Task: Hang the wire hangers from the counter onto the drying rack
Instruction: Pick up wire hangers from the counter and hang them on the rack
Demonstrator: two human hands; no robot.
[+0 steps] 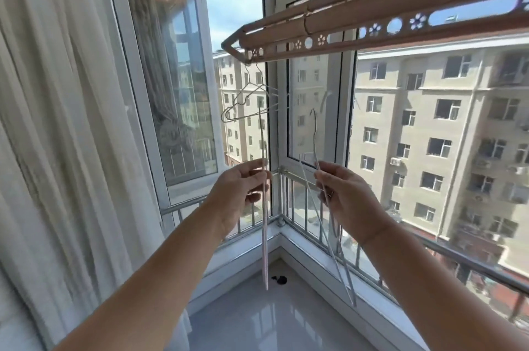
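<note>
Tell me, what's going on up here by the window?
A person is putting wire hangers on the drying rack overhead. The left hand pinches a first hanger, seen edge-on, its top reaching up near the hung hangers at the rack's end. The right hand grips a second hanger, its hook pointing up and not yet on the rack. Whether the first one is hooked on, I cannot tell.

The drying rack [372, 11] runs off the right edge. Hangers [246, 98] hanging at its end overlap, so their count is unclear. A small dark thing [279, 280] below is too small to identify.
</note>
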